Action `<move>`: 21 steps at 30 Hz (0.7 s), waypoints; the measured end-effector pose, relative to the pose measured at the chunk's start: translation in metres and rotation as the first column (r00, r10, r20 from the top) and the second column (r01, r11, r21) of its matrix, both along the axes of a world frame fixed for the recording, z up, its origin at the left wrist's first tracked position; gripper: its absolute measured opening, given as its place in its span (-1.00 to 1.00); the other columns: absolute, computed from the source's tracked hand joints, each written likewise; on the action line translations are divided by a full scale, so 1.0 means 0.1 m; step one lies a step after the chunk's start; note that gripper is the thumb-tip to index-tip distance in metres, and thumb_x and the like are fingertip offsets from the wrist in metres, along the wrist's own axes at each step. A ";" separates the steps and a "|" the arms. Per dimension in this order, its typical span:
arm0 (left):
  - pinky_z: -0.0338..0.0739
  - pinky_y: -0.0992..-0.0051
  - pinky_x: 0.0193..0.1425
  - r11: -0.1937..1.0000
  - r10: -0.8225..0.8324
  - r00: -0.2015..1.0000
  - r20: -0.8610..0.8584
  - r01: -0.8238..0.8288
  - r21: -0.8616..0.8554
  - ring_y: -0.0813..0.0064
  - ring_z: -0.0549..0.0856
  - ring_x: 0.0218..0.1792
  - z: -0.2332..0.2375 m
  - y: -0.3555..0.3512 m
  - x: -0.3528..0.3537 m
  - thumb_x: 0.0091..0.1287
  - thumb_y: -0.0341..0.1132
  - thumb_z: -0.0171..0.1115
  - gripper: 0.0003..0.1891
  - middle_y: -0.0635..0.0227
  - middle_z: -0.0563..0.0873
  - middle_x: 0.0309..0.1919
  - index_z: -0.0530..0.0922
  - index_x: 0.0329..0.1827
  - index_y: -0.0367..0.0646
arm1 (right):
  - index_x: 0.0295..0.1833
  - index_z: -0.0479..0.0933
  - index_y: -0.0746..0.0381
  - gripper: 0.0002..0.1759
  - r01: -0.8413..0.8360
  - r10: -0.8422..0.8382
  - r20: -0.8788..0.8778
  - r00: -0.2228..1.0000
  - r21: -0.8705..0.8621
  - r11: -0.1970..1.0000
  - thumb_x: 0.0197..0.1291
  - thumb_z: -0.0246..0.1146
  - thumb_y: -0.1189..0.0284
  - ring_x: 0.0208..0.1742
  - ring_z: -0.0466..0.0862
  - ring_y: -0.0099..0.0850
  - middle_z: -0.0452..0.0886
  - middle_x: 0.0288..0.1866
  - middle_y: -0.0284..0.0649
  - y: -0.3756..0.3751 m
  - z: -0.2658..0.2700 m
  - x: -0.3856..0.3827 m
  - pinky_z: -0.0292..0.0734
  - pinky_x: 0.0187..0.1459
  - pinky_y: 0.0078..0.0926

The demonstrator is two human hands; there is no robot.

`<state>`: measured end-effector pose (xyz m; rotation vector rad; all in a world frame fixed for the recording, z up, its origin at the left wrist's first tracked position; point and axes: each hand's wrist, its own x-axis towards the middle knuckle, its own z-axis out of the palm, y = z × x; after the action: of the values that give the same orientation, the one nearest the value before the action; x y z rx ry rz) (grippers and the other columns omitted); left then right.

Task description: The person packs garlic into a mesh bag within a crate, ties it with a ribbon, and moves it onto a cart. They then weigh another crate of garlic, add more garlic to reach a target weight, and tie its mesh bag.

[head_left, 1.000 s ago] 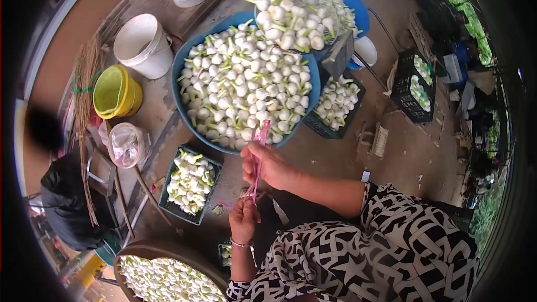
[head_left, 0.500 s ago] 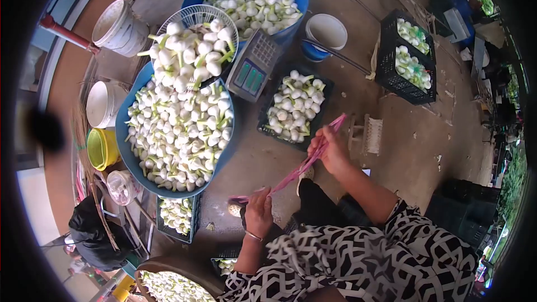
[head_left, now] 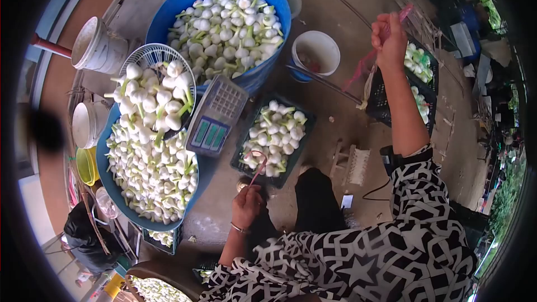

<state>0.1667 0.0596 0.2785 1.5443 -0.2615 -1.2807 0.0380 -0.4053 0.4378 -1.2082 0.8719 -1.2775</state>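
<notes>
My right hand is raised at the upper right, fingers closed around a crumpled pink net-like strip that dangles below it. Lower down, my left hand is closed on a thin pink strand, which curls up over a dark crate. That crate holds white garlic bulbs with green stems. To its left, a digital scale bears a white basket heaped with garlic.
Garlic fills a large blue tub at the back and another blue tub at left. A white bucket and a metal rod lie ahead. Black crates with bagged garlic stand at right, near a small wooden stool.
My right hand has swung up and away to the right with the pink strip. My left hand has moved slightly left and up. The camera view has shifted.
</notes>
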 end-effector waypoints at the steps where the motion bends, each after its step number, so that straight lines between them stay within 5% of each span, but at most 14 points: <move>1: 0.33 0.66 -0.62 0.999 0.001 0.999 0.040 -0.003 0.034 0.73 0.46 -0.68 -0.05 -0.17 0.00 0.52 -0.20 -0.05 -0.66 0.43 0.59 -0.58 0.56 -0.06 -0.34 | -0.21 0.45 0.24 -0.64 -0.016 0.016 -0.012 1.000 -0.031 0.999 0.41 0.05 0.13 -0.71 0.33 -0.61 0.49 -0.58 -0.29 -0.26 -0.08 0.09 0.13 -0.68 -0.66; 6: 0.26 0.68 -0.67 0.980 0.148 0.983 0.113 -0.161 0.118 0.71 0.44 -0.73 -0.26 -1.10 -0.37 0.54 -0.11 -0.08 -0.62 0.39 0.61 -0.58 0.57 -0.04 -0.27 | -0.20 0.47 0.28 -0.62 -0.143 0.133 -0.158 0.978 -0.058 0.988 0.36 0.12 0.13 -0.63 0.30 -0.70 0.41 -0.58 -0.38 -1.50 -1.17 0.52 0.19 -0.58 -0.71; 10: 0.27 0.70 -0.65 0.913 0.335 0.939 0.078 -0.344 0.220 0.75 0.43 -0.72 -0.64 -1.93 -0.91 0.55 -0.13 -0.09 -0.63 0.39 0.61 -0.59 0.54 0.02 -0.27 | -0.13 0.49 0.31 -0.61 -0.319 0.353 -0.307 0.884 0.158 0.935 0.31 0.18 0.14 -0.51 0.52 -0.50 0.54 -0.47 -0.27 -2.33 -2.95 0.44 0.40 -0.46 -0.57; 11: 0.28 0.72 -0.63 0.902 0.369 0.929 0.035 -0.367 0.228 0.76 0.43 -0.70 -0.71 -2.15 -1.02 0.55 -0.15 -0.08 -0.65 0.40 0.61 -0.58 0.54 0.04 -0.26 | -0.09 0.49 0.32 -0.60 -0.340 0.061 -0.670 0.740 -0.294 0.893 0.28 0.22 0.15 -0.38 0.59 -0.34 0.59 -0.36 -0.21 -2.37 -3.39 0.28 0.47 -0.35 -0.47; 12: 0.27 0.73 -0.61 0.903 0.373 0.927 0.033 -0.371 0.215 0.78 0.43 -0.68 -0.73 -2.35 -1.12 0.55 -0.17 -0.08 -0.66 0.41 0.61 -0.58 0.54 0.05 -0.26 | -0.05 0.49 0.32 -0.58 -0.484 -0.358 -0.766 0.534 -0.624 0.614 0.25 0.26 0.16 -0.24 0.66 -0.18 0.64 -0.26 -0.16 -2.33 -3.68 0.13 0.54 -0.24 -0.36; 14: 0.26 0.74 -0.56 0.900 0.385 0.921 0.065 -0.390 0.194 0.82 0.41 -0.63 -0.76 -2.78 -1.22 0.54 -0.25 -0.06 -0.70 0.47 0.59 -0.57 0.53 0.05 -0.29 | 0.04 0.48 0.32 -0.52 -0.409 -0.219 -0.852 0.475 -0.434 0.803 0.19 0.30 0.16 -0.02 0.63 0.04 0.65 -0.09 -0.08 -2.07 -3.84 -0.12 0.53 -0.02 -0.23; 15: 0.27 0.74 -0.54 0.907 0.363 0.928 0.089 -0.373 0.195 0.83 0.40 -0.62 -0.82 -2.91 -1.24 0.53 -0.28 -0.05 -0.72 0.50 0.58 -0.56 0.53 0.08 -0.28 | 0.02 0.50 0.32 -0.53 -0.434 0.179 -0.877 0.445 -0.037 0.900 0.23 0.26 0.13 -0.09 0.67 -0.12 0.65 -0.12 -0.10 -1.81 -3.72 -0.22 0.53 -0.04 -0.36; 16: 0.29 0.73 -0.53 0.914 0.324 0.934 0.150 -0.350 0.204 0.81 0.41 -0.61 -0.83 -3.07 -1.23 0.53 -0.28 -0.05 -0.71 0.51 0.58 -0.56 0.53 0.08 -0.28 | -0.03 0.53 0.30 -0.55 -0.520 0.649 -0.732 0.206 0.480 0.707 0.28 0.20 0.09 -0.12 0.68 -0.31 0.66 -0.12 -0.14 -1.63 -3.56 -0.27 0.52 -0.03 -0.41; 17: 0.31 0.71 -0.52 0.921 0.285 0.934 0.214 -0.329 0.209 0.79 0.42 -0.60 -0.85 -3.19 -1.23 0.52 -0.28 -0.04 -0.71 0.52 0.58 -0.55 0.54 0.08 -0.28 | -0.07 0.57 0.27 -0.55 -0.568 0.896 -0.330 0.297 0.693 0.444 0.33 0.14 0.07 -0.12 0.66 -0.46 0.66 -0.13 -0.19 -1.35 -3.56 -0.37 0.52 -0.05 -0.44; 18: 0.39 0.63 -0.48 0.917 0.320 0.936 0.146 -0.345 0.202 0.70 0.49 -0.57 -1.07 -3.16 -1.33 0.51 -0.25 -0.01 -0.71 0.47 0.60 -0.55 0.56 0.08 -0.26 | -0.01 0.56 0.27 -0.51 -0.648 0.976 -0.017 0.219 0.745 0.159 0.35 0.11 0.02 -0.09 0.66 -0.44 0.66 -0.10 -0.22 -1.06 -3.48 -0.42 0.52 -0.01 -0.40; 19: 0.47 0.53 -0.42 0.917 0.134 0.930 0.342 -0.248 0.313 0.60 0.57 -0.52 -1.17 -3.21 -1.37 0.50 -0.24 0.04 -0.73 0.41 0.61 -0.54 0.60 0.06 -0.19 | 0.02 0.53 0.29 -0.47 -0.574 0.889 0.272 0.368 0.819 -0.013 0.38 0.08 0.00 -0.07 0.66 -0.41 0.65 -0.08 -0.18 -0.73 -3.33 -0.45 0.52 0.01 -0.43; 21: 0.52 0.47 -0.36 0.922 0.093 0.942 0.324 -0.205 0.329 0.50 0.64 -0.48 -1.23 -3.33 -1.41 0.47 -0.27 0.09 -0.78 0.30 0.63 -0.51 0.61 0.04 -0.11 | 0.02 0.51 0.30 -0.52 -0.618 0.808 0.407 0.425 0.783 -0.069 0.45 0.03 0.06 -0.07 0.66 -0.41 0.64 -0.11 -0.18 -0.34 -3.13 -0.40 0.53 0.00 -0.50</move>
<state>0.0257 -0.2736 0.1554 2.0381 -0.0996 -1.0021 -0.0022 -0.4391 0.1249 -0.6457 0.6357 0.3382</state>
